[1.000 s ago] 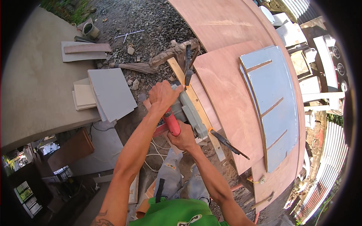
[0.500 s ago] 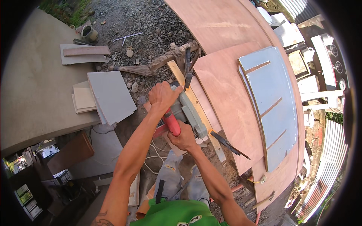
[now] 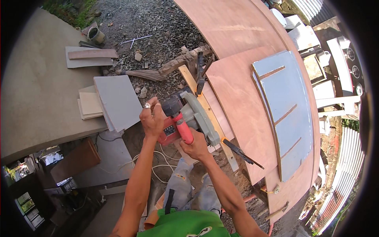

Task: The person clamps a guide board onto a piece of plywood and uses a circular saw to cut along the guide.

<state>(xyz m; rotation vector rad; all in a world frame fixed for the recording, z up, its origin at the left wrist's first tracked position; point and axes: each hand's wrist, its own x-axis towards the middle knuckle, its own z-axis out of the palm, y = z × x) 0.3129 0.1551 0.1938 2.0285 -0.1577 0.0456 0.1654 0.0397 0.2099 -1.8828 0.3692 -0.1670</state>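
Observation:
A circular saw (image 3: pixel 199 118) with a grey blade guard, dark motor and red body lies along a narrow wooden strip (image 3: pixel 213 114). My right hand (image 3: pixel 194 145) is wrapped around its red rear handle. Just left of the motor, my left hand (image 3: pixel 152 121) has its fingers curled, a ring on one of them; what they close on is hidden. Two black clamps with orange pads, an upper clamp (image 3: pixel 200 75) and a lower clamp (image 3: pixel 239 151), sit on the strip over a pinkish plywood sheet (image 3: pixel 216 100). The blade itself is out of sight.
Larger plywood sheets (image 3: pixel 241 91) spread to the right, bearing a blue slotted panel (image 3: pixel 286 114). A pale cord (image 3: pixel 161 165) loops by my legs. Grey boards (image 3: pixel 118 98) lean at the left beside a concrete slab (image 3: pixel 43 79). A stick broom (image 3: pixel 144 74) rests on gravel.
My left hand has come off the top of the saw's front and moved left and down, beside the motor. My right hand stays on the handle; the view has shifted slightly.

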